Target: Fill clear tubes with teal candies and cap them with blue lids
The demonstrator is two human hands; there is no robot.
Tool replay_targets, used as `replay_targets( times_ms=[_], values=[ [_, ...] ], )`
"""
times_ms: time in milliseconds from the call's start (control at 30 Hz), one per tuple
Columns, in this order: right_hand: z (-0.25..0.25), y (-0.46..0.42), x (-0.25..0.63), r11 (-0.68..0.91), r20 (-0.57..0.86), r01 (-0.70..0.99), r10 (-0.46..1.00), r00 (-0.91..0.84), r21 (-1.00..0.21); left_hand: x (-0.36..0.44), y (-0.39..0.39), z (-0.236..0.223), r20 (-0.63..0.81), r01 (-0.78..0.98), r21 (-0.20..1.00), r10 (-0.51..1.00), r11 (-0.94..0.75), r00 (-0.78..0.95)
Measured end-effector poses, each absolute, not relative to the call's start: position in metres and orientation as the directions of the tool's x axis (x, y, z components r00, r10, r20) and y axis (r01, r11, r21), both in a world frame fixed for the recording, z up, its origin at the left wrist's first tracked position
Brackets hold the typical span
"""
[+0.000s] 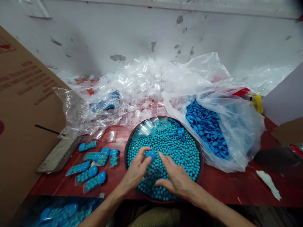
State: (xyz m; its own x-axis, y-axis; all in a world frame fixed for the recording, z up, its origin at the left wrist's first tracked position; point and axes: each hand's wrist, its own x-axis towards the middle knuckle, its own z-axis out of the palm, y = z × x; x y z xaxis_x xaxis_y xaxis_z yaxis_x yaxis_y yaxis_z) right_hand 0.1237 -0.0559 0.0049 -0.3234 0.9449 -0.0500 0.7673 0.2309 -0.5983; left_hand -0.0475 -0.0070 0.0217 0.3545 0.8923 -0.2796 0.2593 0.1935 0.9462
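Observation:
A round tray [126,154] with a dark red rim holds a bed of small teal balls [175,148]. Over it, my left hand [137,167] pinches a small clear container with a blue cap [151,154], whose lower part is blurred. Beside it my right hand [174,176] hovers above the balls, fingers apart and holding nothing. Several clear tubes [146,125] and a few blue caps [181,133] lie at the tray's far edge. Left of the tray, several filled, blue-capped containers [91,183] rest on the red table [220,189].
A plastic bag [246,126] of blue caps [205,129] lies at the right. Behind the tray is a heap of clear tubes [142,82] against the wall. A cardboard box [30,104] stands at the left, and more filled containers [61,212] lie below the table's front edge.

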Motion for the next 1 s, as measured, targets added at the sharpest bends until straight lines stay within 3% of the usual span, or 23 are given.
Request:
replay_targets(
  times_ms=[100,167,200,300,367,433,533,667,767,833,900,1000],
  values=[
    [0.009,-0.031,0.148,0.223,-0.007,0.819,0.964,-0.267,-0.528,-0.101,0.013,0.030,-0.208,0.306,0.941,0.959,0.142,0.194],
    [0.010,-0.011,0.158,0.201,0.034,0.862,0.977,-0.209,-0.465,-0.136,0.027,0.032,-0.147,0.443,0.890,0.988,0.109,0.053],
    [0.011,-0.001,0.158,0.202,0.047,0.879,0.978,-0.202,-0.431,-0.151,0.033,0.031,-0.097,0.563,0.822,0.995,0.091,-0.019],
    [0.016,0.028,0.138,0.274,0.042,0.901,0.960,-0.276,-0.337,-0.171,0.047,0.027,0.143,0.877,0.472,0.973,0.092,-0.179],
    [0.017,0.046,0.115,0.321,0.018,0.904,0.944,-0.330,-0.281,-0.162,0.054,0.024,0.288,0.948,0.318,0.950,0.025,-0.122],
    [0.015,0.063,0.093,0.314,-0.004,0.922,0.946,-0.323,-0.226,-0.140,0.061,0.022,0.338,0.956,0.267,0.941,-0.124,0.028],
    [0.006,0.082,0.076,0.273,-0.022,0.945,0.959,-0.281,-0.179,-0.099,0.071,0.017,0.260,0.946,0.218,0.949,-0.239,0.179],
    [0.001,0.078,0.086,0.282,-0.054,0.946,0.955,-0.293,-0.158,-0.063,0.079,0.006,0.149,0.957,0.028,0.948,-0.289,0.282],
    [0.010,0.058,0.111,0.326,-0.062,0.932,0.939,-0.339,-0.160,-0.055,0.075,-0.006,0.176,0.933,-0.047,0.916,-0.357,0.360],
    [0.020,0.048,0.135,0.358,0.021,0.902,0.931,-0.364,-0.241,-0.056,0.072,-0.015,0.233,0.910,-0.075,0.880,-0.407,0.413],
    [0.028,0.046,0.169,0.297,0.132,0.893,0.955,-0.267,-0.338,-0.058,0.072,-0.026,0.260,0.885,-0.091,0.847,-0.457,0.464],
    [0.037,0.063,0.235,0.010,0.191,0.926,0.979,0.067,-0.378,-0.058,0.078,-0.040,0.222,0.886,-0.051,0.860,-0.461,0.460]
  ],
)
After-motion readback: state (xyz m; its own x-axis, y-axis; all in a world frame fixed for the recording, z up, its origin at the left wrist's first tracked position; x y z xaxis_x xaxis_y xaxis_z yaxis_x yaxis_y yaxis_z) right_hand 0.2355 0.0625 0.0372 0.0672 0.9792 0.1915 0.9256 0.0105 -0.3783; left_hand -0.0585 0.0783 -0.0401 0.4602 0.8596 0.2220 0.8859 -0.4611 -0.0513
